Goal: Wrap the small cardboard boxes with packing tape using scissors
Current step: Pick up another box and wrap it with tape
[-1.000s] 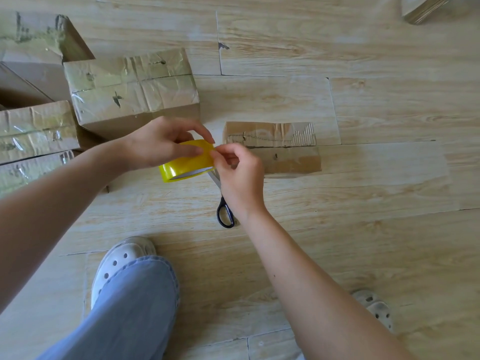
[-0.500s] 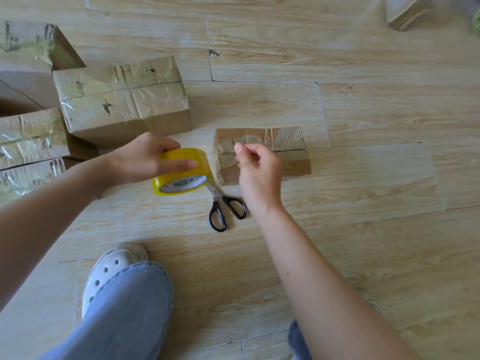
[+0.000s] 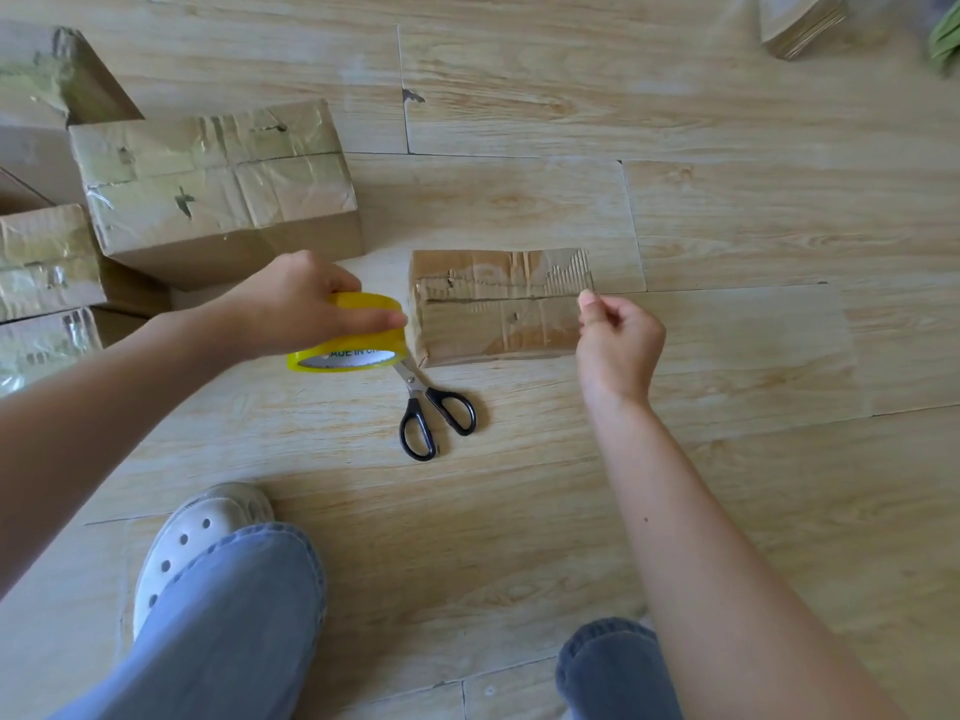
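Bright yellow on brown, pale wood all around!

The tape roll point(image 3: 358, 302) is vivid yellow, its white core lettered in green. The tape strip point(image 3: 498, 324) is clear and glossy over the small cardboard box point(image 3: 467, 350), plain brown with a ribbed torn patch. The scissors point(image 3: 431, 407) have black handles and silver blades. The floor point(image 3: 727, 200) is light woodgrain; the clog point(image 3: 197, 532) white and dotted with holes; the jeans point(image 3: 223, 631) faded blue.

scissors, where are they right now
Head view: the scissors lie on the floor at centre, blade tips hidden behind the yellow tape roll, beside the small box's near left corner.
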Demonstrator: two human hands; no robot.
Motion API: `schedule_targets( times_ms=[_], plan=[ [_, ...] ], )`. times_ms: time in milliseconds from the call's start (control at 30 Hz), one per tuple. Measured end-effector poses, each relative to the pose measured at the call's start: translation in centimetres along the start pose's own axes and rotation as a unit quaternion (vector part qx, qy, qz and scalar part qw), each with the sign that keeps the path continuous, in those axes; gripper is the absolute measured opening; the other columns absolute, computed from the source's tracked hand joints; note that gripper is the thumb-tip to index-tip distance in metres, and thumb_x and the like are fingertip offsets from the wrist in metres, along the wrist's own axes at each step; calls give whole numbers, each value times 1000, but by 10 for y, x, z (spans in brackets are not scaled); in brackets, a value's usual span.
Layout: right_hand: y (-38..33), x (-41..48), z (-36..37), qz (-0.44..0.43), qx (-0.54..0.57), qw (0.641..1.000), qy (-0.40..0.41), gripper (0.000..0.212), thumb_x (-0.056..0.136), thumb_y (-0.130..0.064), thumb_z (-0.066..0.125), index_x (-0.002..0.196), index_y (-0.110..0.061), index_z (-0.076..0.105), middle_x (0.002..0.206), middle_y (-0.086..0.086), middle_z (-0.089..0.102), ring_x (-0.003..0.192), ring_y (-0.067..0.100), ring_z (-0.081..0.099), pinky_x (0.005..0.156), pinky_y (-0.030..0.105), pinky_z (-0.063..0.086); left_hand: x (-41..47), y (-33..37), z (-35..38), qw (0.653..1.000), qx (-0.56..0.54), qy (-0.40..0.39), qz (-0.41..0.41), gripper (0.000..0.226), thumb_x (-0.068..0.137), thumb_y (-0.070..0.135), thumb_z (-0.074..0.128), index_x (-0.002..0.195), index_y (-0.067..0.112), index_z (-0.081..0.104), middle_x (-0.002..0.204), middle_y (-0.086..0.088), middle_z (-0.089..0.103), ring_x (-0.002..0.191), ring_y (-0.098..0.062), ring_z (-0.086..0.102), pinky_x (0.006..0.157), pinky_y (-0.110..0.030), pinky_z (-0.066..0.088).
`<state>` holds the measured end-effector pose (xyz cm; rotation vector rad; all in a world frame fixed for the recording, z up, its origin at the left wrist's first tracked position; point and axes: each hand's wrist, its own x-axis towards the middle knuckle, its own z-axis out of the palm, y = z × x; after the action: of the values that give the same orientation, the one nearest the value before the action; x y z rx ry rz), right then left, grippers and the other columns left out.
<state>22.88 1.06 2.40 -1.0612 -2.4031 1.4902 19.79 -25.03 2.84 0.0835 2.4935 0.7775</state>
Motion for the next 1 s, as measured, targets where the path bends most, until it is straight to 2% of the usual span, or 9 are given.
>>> schedule_targets(
  times_ms=[67,167,333,467,567,667,800,900,1000],
  plan=[
    [3,6,-3,5,-3,1000,2,10,94,-18,63,91,-10,67,85,4,65,79,16,59,84,31,53,2,2,-1,1000,6,2,2,76,48,83,48,66,10,60,53,-1,44,51,-14,43,52,-29,36],
    [8,13,-9,14,5,1000,7,12,95,-18,62,92,-7,67,80,0,63,79,15,59,84,29,52,1,1,-4,1000,23,6,-1,69,49,84,46,59,16,58,56,-5,49,54,-17,46,51,-29,36],
    [10,23,-11,3,-7,1000,9,14,95,-18,62,95,-6,68,87,4,65,82,16,59,87,33,53,1,-1,-4,999,20,22,-15,72,52,82,47,63,12,62,64,-12,56,57,-19,48,53,-30,37],
    [13,31,-11,-1,-33,999,24,10,95,-17,61,89,-10,66,88,6,66,83,18,61,85,32,52,5,2,1,999,18,27,-12,63,64,76,55,61,13,61,60,-10,53,55,-19,48,51,-30,36],
    [19,33,-11,-21,-67,997,28,14,96,-17,60,95,-6,68,91,5,67,85,16,60,80,23,46,10,2,5,998,42,34,-9,60,74,69,60,60,11,59,59,-11,52,54,-20,47,51,-30,35],
    [25,33,-9,-32,-94,994,35,18,97,-19,59,99,-4,69,88,-1,61,86,13,56,75,16,38,11,2,10,997,63,42,-7,60,75,67,60,56,10,54,55,-8,46,52,-21,44,49,-29,33],
    [28,34,-7,-33,-101,994,39,18,97,-20,59,99,-6,68,85,-3,60,84,12,55,70,13,34,15,2,14,996,73,43,-20,62,76,67,59,59,7,55,54,-9,45,52,-21,44,49,-28,33],
    [27,34,-5,-16,-91,995,37,14,95,-22,60,93,-11,68,79,-6,59,79,11,55,68,13,35,19,3,19,996,77,42,-30,65,76,66,60,62,4,56,54,-8,43,51,-20,42,48,-27,30],
    [24,34,-3,38,-57,997,23,13,93,-23,60,82,-16,62,75,-8,60,73,9,55,66,19,39,22,5,24,996,78,41,-32,64,76,65,61,58,5,54,52,-7,39,50,-19,40,47,-27,28]
  ],
)
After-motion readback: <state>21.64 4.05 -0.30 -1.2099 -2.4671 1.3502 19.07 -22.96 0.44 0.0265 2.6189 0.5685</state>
